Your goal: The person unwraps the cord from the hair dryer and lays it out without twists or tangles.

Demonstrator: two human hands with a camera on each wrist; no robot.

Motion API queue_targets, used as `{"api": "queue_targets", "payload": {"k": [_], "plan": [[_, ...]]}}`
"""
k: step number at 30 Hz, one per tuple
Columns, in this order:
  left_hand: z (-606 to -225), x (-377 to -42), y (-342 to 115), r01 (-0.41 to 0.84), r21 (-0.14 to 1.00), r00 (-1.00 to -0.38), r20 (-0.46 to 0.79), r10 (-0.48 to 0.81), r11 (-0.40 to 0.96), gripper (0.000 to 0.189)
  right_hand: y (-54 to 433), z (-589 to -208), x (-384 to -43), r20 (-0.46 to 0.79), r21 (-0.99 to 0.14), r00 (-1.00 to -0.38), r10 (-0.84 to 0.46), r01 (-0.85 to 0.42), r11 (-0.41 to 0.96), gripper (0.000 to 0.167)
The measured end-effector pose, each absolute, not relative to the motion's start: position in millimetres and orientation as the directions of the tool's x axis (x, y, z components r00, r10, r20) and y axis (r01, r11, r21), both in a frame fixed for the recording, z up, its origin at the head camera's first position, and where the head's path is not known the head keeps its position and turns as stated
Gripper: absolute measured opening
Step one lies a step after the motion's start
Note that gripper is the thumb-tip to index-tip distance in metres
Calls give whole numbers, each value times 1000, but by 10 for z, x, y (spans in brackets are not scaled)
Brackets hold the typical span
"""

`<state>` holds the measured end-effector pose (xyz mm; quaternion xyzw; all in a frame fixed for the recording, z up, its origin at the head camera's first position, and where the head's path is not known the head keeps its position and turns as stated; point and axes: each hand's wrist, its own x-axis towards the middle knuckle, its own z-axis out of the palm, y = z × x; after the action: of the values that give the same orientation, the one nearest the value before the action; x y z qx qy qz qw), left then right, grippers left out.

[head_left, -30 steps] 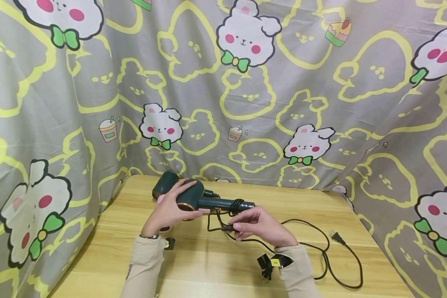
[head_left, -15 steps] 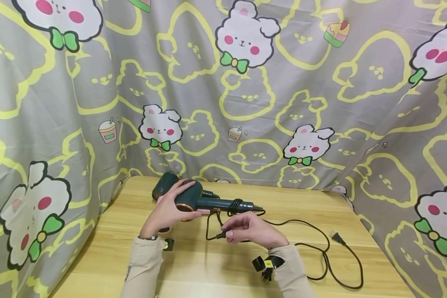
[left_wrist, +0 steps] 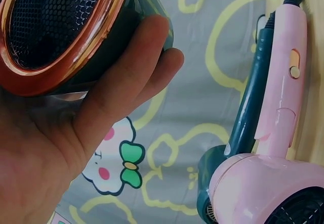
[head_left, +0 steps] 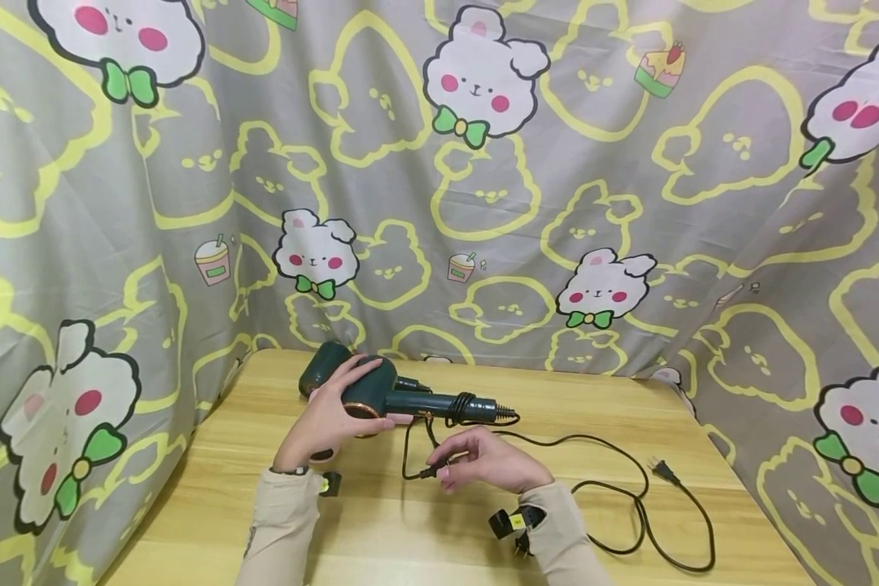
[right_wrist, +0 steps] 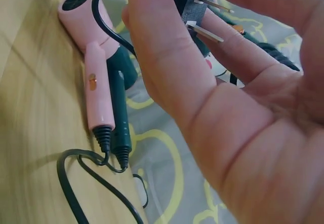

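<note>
Green dryer [head_left: 381,387] in your left hand [head_left: 325,423], plug [right_wrist: 195,11] in your right hand [head_left: 491,462]

Your left hand clasps the dryer's head over the surface [head_left: 410,537], left of centre; its handle [head_left: 419,402] points right, long axis running crosswise, cord [head_left: 460,407] wound round it. The left wrist view shows a pink dryer [left_wrist: 253,181] the head view mostly hides. Your right hand pinches the plug; the right wrist view shows its prongs [right_wrist: 207,34]. Far right, another plug [head_left: 662,470] lies there.

Two beige fabric-sleeved forearms [head_left: 282,521] extend from the head view's bottom edge. Left of lower centre, the left hand [head_left: 325,423] grips, thumb and fingers spread wide; just right of centre, the right hand [head_left: 489,461] pinches with bent fingers.
</note>
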<state>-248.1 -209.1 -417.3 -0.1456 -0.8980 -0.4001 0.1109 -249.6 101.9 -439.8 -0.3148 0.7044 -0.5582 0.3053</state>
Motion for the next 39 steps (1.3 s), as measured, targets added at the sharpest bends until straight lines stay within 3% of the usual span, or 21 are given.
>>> {"api": "queue_targets", "payload": {"k": [12, 21, 39], "plan": [[-4169, -2478, -2093, 350, 693, -934, 312, 175, 630, 94, 1055, -4438, -2521, -144, -977, -649, -747, -27, 211, 36], [-4184, -2475, -2097, 363, 687, -929, 319, 188, 630, 93, 1089, -4461, -2547, -113, -985, -740, -664, -4, 172, 37], [-4185, -2477, -2060, 358, 689, -930, 321, 177, 631, 92, 1115, -4497, -2573, -109, -994, -736, -668, 81, 72, 50]]}}
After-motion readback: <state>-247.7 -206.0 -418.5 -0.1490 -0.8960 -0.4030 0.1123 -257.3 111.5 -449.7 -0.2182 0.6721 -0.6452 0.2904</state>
